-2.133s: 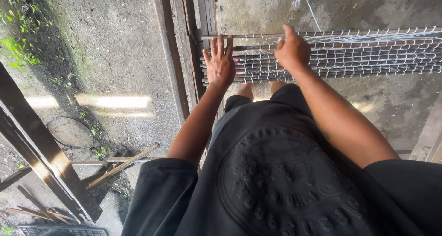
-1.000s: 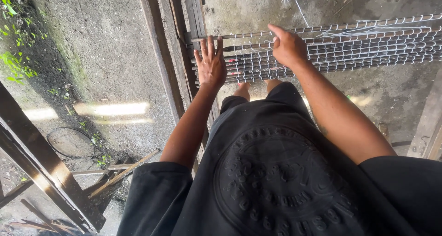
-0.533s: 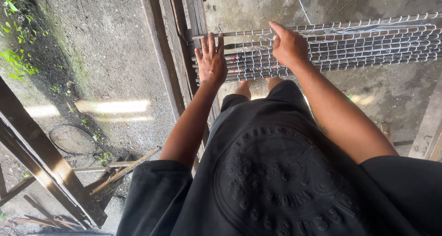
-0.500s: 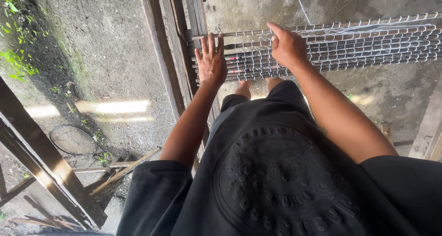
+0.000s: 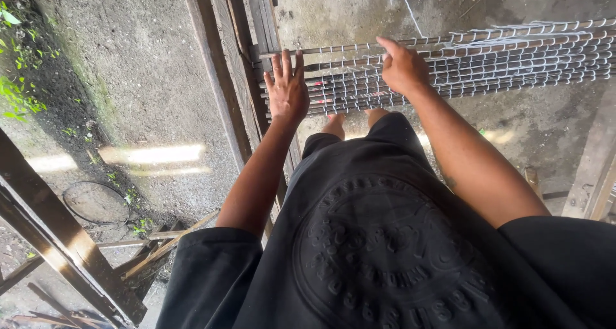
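Hands (image 5: 287,92) unmoved, rebar cage (image 5: 513,59) cropped

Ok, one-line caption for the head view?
Left hand flat and right hand resting on a rebar cage above a concrete floor.

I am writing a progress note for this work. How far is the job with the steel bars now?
Already done, it seems: many stirrups hang in a row along the bundle of long steel bars. In hand: the left hand lies flat and open on the bar ends beside the wooden posts, while the right hand is curled over the top bars. Left: whether the stirrups are tied cannot be told; they look loose and crowded together.
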